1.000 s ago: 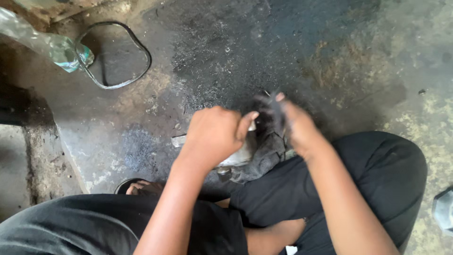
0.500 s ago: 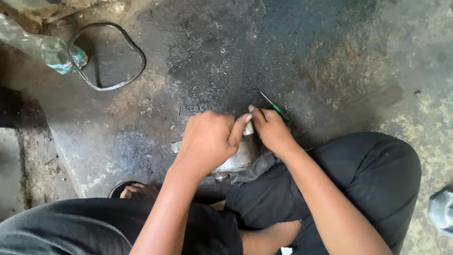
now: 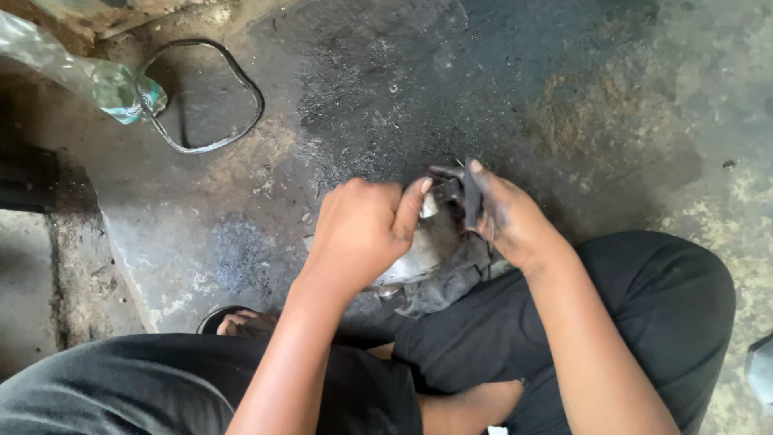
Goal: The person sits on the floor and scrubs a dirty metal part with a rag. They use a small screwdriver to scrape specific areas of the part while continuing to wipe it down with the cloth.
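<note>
My left hand (image 3: 362, 229) is closed around a grey metal part (image 3: 420, 251) that rests on a dark cloth (image 3: 451, 283) over my right leg. Its thumb presses on the part's upper end. My right hand (image 3: 509, 216), smeared with black grime, is just right of the part. Its fingers pinch a small dark piece (image 3: 463, 192); I cannot tell whether this is a rag or a tool. Both hands hover low over the sooty concrete floor (image 3: 386, 97).
A black rubber ring (image 3: 205, 93) lies on the floor at the upper left, beside a crumpled clear plastic bag (image 3: 88, 76). My foot in a sandal (image 3: 241, 322) shows under my left arm. A grey object (image 3: 761, 370) sits at the right edge.
My right hand has lifted off the part and turned, now pinching the dark piece. The green-handled screwdriver seen on the floor half a second ago is hidden. My left hand stays clamped.
</note>
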